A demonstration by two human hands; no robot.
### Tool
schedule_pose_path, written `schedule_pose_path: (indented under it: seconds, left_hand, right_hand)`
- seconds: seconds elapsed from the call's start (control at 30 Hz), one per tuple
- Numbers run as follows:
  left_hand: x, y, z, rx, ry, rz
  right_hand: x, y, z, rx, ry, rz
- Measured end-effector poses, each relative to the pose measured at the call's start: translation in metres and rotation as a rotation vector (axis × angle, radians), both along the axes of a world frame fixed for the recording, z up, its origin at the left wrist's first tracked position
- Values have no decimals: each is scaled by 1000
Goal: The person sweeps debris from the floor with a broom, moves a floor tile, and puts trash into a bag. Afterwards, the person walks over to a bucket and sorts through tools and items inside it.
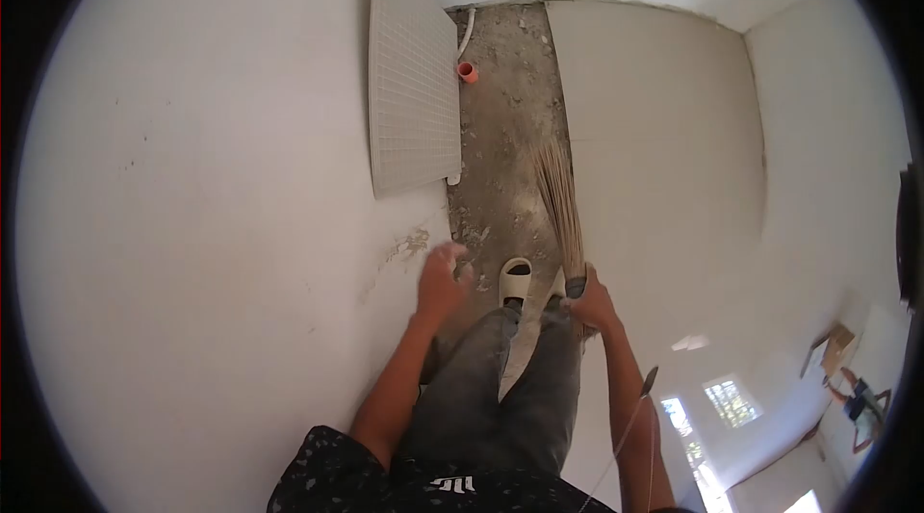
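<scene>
A stick broom (560, 205) made of thin, pale bristles bound together is in my right hand (595, 303), with the fingers wrapped around its dark binding. Its bristles fan out away from me over the bare, rough ground strip (505, 138). My left hand (444, 284) hovers near the white wall, close to a scuffed brown patch (412, 243). Its fingers are loosely bent and apart, and I see nothing in them. Below my hands are my feet in pale slides (516, 284), standing on the dirt strip.
A white radiator (414, 80) hangs on the left wall. Beneath its far end are a white pipe (467, 37) and an orange pipe end (468, 72). Smooth, pale flooring (664, 109) borders the dirt on the right. A cardboard box (830, 347) lies at far right.
</scene>
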State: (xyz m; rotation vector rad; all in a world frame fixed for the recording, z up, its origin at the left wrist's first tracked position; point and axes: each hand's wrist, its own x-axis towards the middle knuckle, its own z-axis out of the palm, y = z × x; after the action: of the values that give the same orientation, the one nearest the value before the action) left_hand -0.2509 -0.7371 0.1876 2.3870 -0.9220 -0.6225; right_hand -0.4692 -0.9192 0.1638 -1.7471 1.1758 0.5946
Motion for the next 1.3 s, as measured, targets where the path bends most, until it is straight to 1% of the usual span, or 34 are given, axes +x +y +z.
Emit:
schedule_pose_path:
  seconds: [0.1, 0.2, 0.23, 0.27, 0.33, 0.4, 0.47, 0.53, 0.57, 0.6, 0.63, 0.67, 0.7, 0.73, 0.77, 0.8, 0.83, 0.87, 0.9, 0.97, 1.0, 1.03, 1.07, 1.1, 1.13, 1.2, 1.27, 1.3]
  left_hand:
    - [76, -37, 19, -68, -313, 136]
    - [141, -73, 28, -49, -551, 270]
    - [158, -83, 21, -46, -535, 284]
    - [173, -93, 14, -8, -576, 313]
    - [194, -107, -1, 45, -605, 360]
    - [203, -115, -13, 215, -519, 400]
    - [214, -123, -22, 299, -532, 408]
    - [221, -129, -27, 394, -516, 468]
    - [226, -130, -28, 426, -504, 475]
    - [231, -132, -30, 448, -515, 494]
    - [229, -128, -30, 463, -523, 513]
    - [230, -130, -28, 479, -505, 510]
    - [230, -133, -26, 469, -494, 542]
    - [229, -135, -25, 448, -489, 587]
    - [229, -135, -23, 461, -457, 618]
    - [227, -136, -22, 456, -442, 634]
    - [227, -138, -23, 444, -470, 619]
    - [228, -140, -22, 432, -508, 603]
    - [227, -140, -23, 416, -507, 603]
    - [229, -145, -20, 462, -504, 615]
    - [227, -145, -19, 503, -499, 610]
    - [224, -145, -21, 521, -482, 613]
    - [224, -143, -23, 490, -485, 630]
    - [225, -141, -24, 453, -491, 647]
    - [226, -143, -23, 456, -492, 646]
    - [225, -148, -19, 449, -463, 699]
    - [226, -146, -18, 409, -436, 720]
    - [228, -145, -19, 385, -412, 727]
  right_hand:
    - [36, -55, -17, -42, -30, 102]
    - [83, -108, -24, -126, -85, 194]
    - [99, -130, -32, -157, -99, 234]
    - [116, -152, -43, -193, -117, 275]
    - [167, -202, -47, -188, -75, 314]
    - [199, -260, -98, -241, -215, 397]
    - [250, -313, -133, -288, -189, 395]
    - [300, -350, -158, -300, -62, 442]
    - [317, -356, -179, -272, -55, 460]
    - [328, -362, -196, -228, 67, 507]
    - [328, -361, -207, -192, 193, 552]
    - [306, -352, -234, -129, 160, 690]
    - [282, -327, -231, -209, 165, 704]
    - [252, -310, -232, -212, 117, 733]
    - [238, -301, -204, -73, 182, 742]
    - [232, -298, -171, -24, 228, 653]
    - [228, -310, -144, 33, 177, 639]
    - [223, -325, -127, 27, 97, 618]
    - [218, -344, -122, 24, 17, 597]
    - [236, -389, -150, -31, -12, 612]
    - [271, -408, -152, -106, 19, 654]
    - [300, -430, -175, -99, -186, 586]
    - [337, -442, -196, -156, -143, 647]
    - [375, -434, -187, -92, -15, 617]
    - [368, -416, -199, -89, -15, 617]
    - [332, -382, -222, -34, 250, 947]
    - [287, -369, -191, 30, 139, 953]
    - [272, -379, -172, 11, 23, 879]
